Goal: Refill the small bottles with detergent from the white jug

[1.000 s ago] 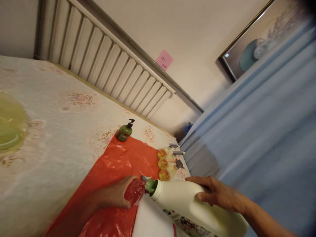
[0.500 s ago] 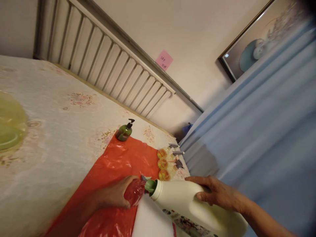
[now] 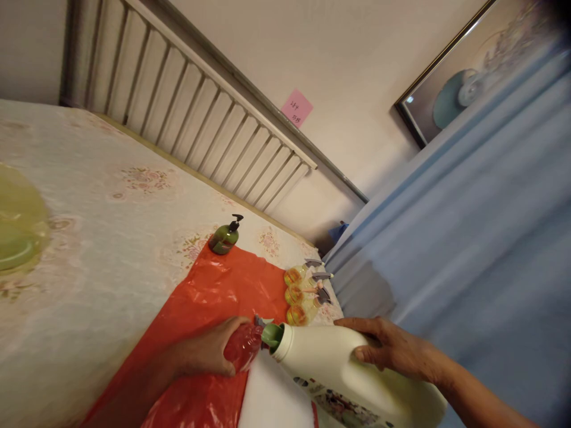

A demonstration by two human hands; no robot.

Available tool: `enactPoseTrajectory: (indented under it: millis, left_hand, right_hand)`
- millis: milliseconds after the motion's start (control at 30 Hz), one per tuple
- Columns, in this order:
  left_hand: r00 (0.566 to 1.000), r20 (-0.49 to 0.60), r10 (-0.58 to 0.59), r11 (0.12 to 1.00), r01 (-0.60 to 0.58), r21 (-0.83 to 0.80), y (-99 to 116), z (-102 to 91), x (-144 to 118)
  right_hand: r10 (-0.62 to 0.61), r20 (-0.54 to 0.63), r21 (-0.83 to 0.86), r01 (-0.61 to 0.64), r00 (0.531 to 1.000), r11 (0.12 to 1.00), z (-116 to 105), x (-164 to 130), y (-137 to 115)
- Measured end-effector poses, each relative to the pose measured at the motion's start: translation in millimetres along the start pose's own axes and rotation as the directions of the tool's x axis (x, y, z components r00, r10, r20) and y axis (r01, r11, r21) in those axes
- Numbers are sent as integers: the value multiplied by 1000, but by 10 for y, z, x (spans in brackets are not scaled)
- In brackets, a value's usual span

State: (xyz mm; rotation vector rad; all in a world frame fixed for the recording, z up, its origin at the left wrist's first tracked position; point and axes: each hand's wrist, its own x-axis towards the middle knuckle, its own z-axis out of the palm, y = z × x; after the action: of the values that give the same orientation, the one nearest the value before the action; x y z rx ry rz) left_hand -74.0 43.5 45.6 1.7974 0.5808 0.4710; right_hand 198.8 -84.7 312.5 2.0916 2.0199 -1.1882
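Note:
My left hand [image 3: 207, 352] grips a small red bottle [image 3: 243, 348] that rests on an orange plastic sheet [image 3: 214, 297]. My right hand [image 3: 392, 348] holds a large white jug [image 3: 339, 371] tipped on its side, its green spout [image 3: 271, 334] touching the mouth of the red bottle. Three small yellow spray bottles [image 3: 301, 294] with grey triggers stand just behind the jug. A green pump bottle [image 3: 225, 238] sits at the far corner of the orange sheet.
Everything lies on a pale floral cloth [image 3: 89, 238]. A translucent green bowl [image 3: 18, 229] is at the left edge. A slatted white headboard [image 3: 191, 113] runs behind, a pink sticky note [image 3: 297, 109] hangs on the wall, and a blue curtain [image 3: 468, 238] fills the right.

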Motion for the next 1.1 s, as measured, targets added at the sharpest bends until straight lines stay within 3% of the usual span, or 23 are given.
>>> enactPoseTrajectory:
  millis: [1100]
  left_hand:
    - [1000, -5, 4, 1000, -4, 10, -20, 2, -5]
  right_hand:
    - [23, -6, -35, -23, 1000, 999, 1, -11, -41]
